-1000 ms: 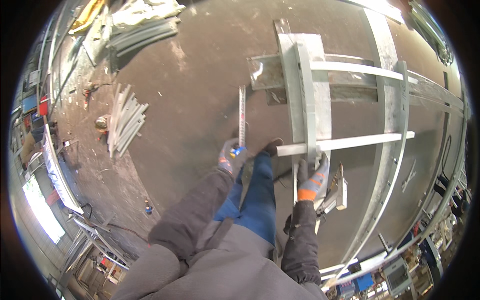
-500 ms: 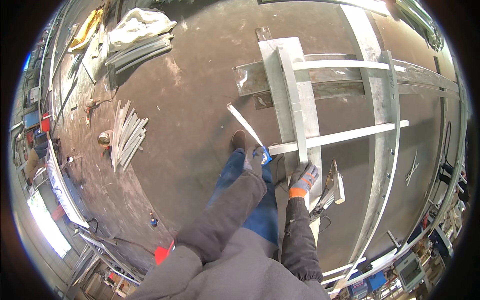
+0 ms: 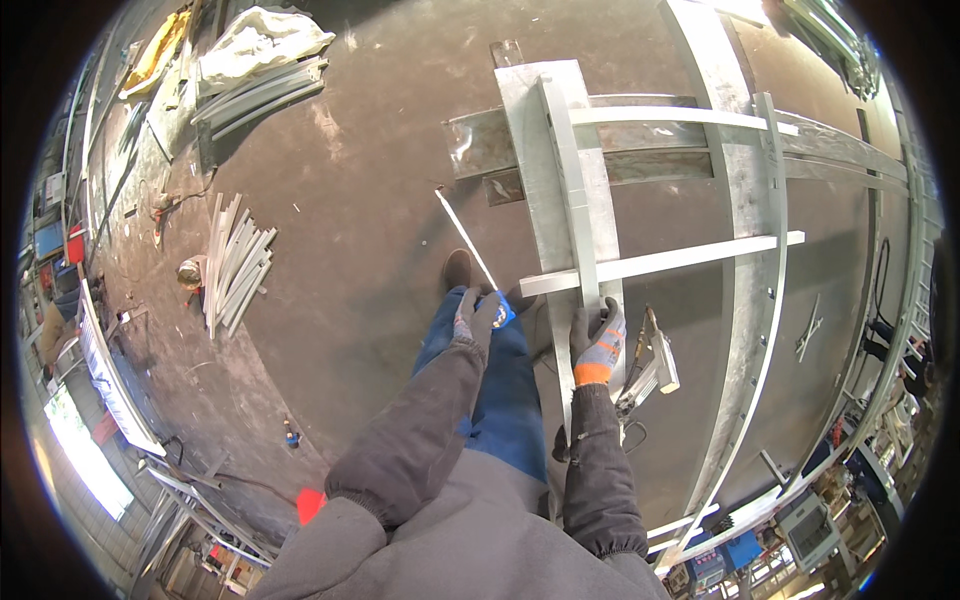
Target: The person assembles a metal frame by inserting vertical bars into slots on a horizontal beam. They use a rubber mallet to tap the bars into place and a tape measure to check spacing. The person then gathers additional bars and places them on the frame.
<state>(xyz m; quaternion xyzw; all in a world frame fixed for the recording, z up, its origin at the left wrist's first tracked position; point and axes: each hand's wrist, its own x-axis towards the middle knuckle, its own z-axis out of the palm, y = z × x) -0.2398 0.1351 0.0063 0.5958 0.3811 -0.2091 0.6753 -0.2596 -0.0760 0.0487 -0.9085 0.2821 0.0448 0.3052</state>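
My left hand (image 3: 472, 320), gloved in grey, is closed round a blue tape measure (image 3: 504, 314). Its pale blade (image 3: 465, 235) sticks out toward the far left, over the floor by my shoe. My right hand (image 3: 600, 348), in a grey and orange glove, grips the near end of a square metal tube (image 3: 577, 200). That tube lies along a wide flat metal bar (image 3: 528, 130). Two crosswise tubes, a nearer one (image 3: 690, 260) and a farther one (image 3: 670, 117), meet it and reach a long tube (image 3: 776, 190) on the right, forming a frame.
A metal tool (image 3: 655, 368) lies just right of my right hand. A second wide flat bar (image 3: 745, 190) runs under the frame's right side. Cut tubes lie in a pile (image 3: 236, 265) on the left, and more lie beside a white sack (image 3: 260, 48) at the far left.
My left hand has moved left and slightly nearer, with the tape measure still in it and its blade out. My right hand stays at the tube's near end. The whole view has shifted a little.
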